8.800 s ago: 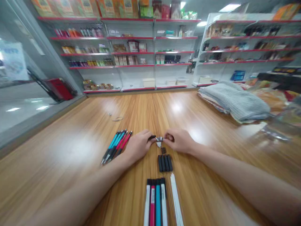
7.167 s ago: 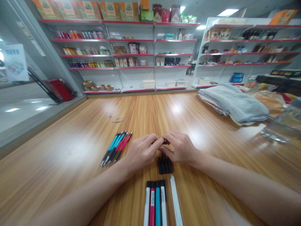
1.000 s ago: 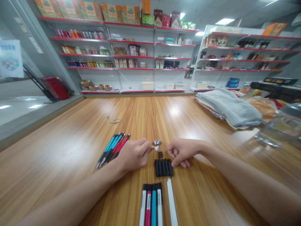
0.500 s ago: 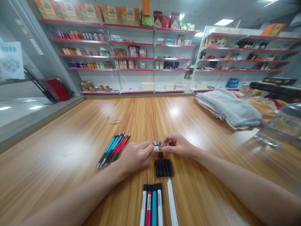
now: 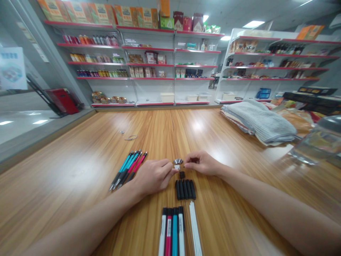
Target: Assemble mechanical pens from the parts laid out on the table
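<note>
On the wooden table [image 5: 80, 170] | left hand [image 5: 153, 176] curled by tiny silver parts [image 5: 178, 162] | right hand [image 5: 201, 163] pinched, contents unclear

The lower edge cuts off the pen barrels [image 5: 168, 231] and the white rods [image 5: 195, 230]. The small silver piece [image 5: 178, 161] is too small to identify, whatever the right hand's fingertips [image 5: 185, 165] pinch cannot be made out, and the shelf labels [image 5: 122, 16] are unreadable.

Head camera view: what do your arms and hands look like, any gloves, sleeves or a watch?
The left hand and right hand are bare, with no gloves. The left forearm and right forearm are bare too, with no sleeves, watch, bands or cables visible in view.
</note>
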A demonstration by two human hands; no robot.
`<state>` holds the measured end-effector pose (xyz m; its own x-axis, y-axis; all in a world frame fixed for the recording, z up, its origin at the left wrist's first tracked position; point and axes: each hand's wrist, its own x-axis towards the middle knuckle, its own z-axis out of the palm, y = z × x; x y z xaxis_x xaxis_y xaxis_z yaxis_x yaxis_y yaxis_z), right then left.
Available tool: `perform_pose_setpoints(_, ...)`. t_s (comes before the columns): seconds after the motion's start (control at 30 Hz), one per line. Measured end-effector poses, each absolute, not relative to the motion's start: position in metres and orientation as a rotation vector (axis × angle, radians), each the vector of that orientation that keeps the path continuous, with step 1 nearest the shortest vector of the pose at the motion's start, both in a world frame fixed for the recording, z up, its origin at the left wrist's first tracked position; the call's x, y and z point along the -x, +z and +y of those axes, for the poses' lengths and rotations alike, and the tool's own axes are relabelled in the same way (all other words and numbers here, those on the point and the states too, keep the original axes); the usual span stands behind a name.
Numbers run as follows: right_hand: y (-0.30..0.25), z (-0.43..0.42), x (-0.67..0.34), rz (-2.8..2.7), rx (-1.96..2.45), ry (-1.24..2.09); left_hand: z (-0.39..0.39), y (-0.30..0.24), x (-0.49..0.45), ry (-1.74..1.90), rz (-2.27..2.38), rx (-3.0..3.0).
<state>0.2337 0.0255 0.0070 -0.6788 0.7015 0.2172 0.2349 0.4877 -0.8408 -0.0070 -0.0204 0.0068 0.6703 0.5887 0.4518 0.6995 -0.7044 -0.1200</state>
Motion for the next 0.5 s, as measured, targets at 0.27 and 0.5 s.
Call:
perform_pose_setpoints(0.27, 0.0127, 0.0305, -0.2430, -2.518, 0.662, 0.861, -0.0212, 0.0098, 0.0074, -0.418, -1.004, 2.728)
perform_pose_setpoints(0.5, 0.0157, 0.0312, -0.2444, -2.539, 0.577, 0.856, -0.0214, 0.0112, 0.0083, -0.363, -0.930, 2.789)
